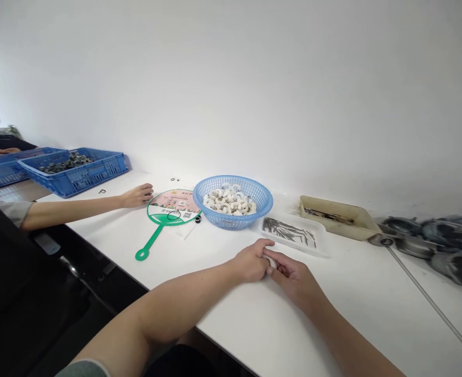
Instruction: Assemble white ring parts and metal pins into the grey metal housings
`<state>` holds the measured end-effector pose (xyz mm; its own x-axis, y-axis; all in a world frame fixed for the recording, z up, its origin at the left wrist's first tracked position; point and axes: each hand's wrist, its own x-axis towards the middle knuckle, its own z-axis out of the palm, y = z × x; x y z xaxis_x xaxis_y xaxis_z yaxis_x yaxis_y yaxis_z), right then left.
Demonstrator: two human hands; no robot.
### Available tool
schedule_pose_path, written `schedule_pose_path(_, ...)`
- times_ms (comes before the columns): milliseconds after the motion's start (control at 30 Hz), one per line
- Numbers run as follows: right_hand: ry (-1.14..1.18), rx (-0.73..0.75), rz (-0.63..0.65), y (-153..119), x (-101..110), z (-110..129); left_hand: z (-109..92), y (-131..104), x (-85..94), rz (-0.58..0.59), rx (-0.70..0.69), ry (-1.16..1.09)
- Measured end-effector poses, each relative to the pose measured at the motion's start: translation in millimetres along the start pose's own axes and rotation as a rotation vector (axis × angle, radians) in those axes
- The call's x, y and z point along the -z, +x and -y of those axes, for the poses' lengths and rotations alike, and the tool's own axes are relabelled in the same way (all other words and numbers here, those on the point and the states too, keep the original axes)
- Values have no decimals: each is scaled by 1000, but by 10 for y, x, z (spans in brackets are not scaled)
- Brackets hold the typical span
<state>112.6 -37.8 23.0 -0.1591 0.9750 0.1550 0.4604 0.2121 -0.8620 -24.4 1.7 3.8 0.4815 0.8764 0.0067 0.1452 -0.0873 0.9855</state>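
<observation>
White tabletop (250, 319) meets pale wall (254, 94), left hand (251, 261) and right hand (296, 277) together holding a white piece (270, 262).

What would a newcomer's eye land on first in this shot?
Probably the blue basket at mid-table, heaped with curved white pieces. Next, the green-handled fan lying just left of it, beside a co-worker's hand. Nearer the camera, the person's left grip and right grip meet around a small white part.

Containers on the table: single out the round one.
The blue mesh basket holding white pieces, left of the white tray; its rim is round, while the others are rectangular.
</observation>
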Motion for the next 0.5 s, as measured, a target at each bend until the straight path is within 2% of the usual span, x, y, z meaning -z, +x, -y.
schedule_pose_path(67,35,-37,-31,18,18,15,-12,17,14,86,35,-67)
schedule_pose_path(133,45,-89,-67,44,39,20,-64,0,23,81,2,13)
schedule_pose_path(200,49,-129,-96,76,57,3,-147,-66,53,5,-83,191)
schedule_pose_path(300,88,-157,-166,117,77,-63,-277,-278,217,-218,-178,367)
schedule_pose_path(400,68,-177,-211,142,93,-141,-309,-591,619,-526,-234,308)
schedule_pose_path(500,8,-182,-210,166,129,-197,-185,-864,1237,-769,-187,275)
